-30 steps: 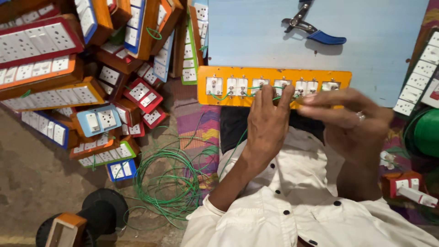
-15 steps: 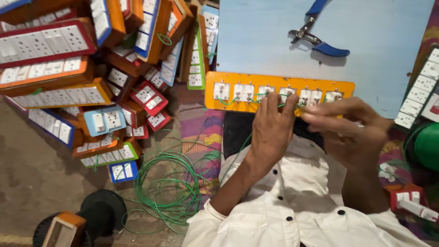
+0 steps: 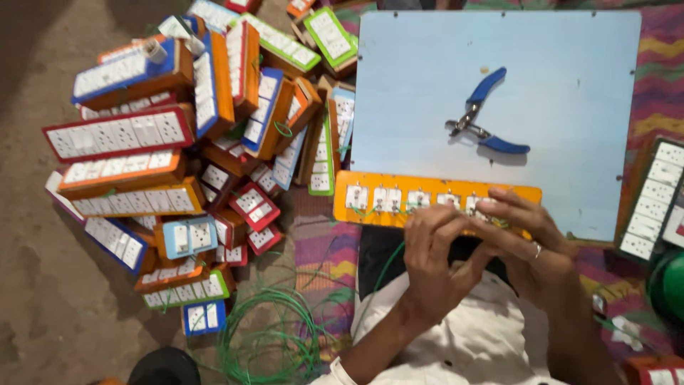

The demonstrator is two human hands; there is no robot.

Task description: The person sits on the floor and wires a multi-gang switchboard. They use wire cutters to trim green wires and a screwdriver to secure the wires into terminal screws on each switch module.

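A long orange panel [image 3: 377,184] with a row of white socket backs linked by thin green wire lies along the near edge of a light blue board [image 3: 541,64]. My left hand [image 3: 433,265] has its fingers curled on the panel's near edge, right of the middle. My right hand [image 3: 531,246], with a ring on one finger, grips the panel's right part, fingertips pressed onto the last sockets. The two hands touch each other. A green strand [image 3: 381,279] runs down from under my left hand.
Blue-handled pliers [image 3: 483,114] lie on the board beyond the panel. A big heap of coloured switchboards [image 3: 157,142] fills the floor to the left. A green wire coil [image 3: 260,342] lies near my left arm. More boards [image 3: 659,196] and a green spool [image 3: 670,285] are at the right.
My left hand's fingers, stretched out over the panel before, are now curled at its near edge. The view has tilted, so the board, pliers and panel sit lower in the picture.
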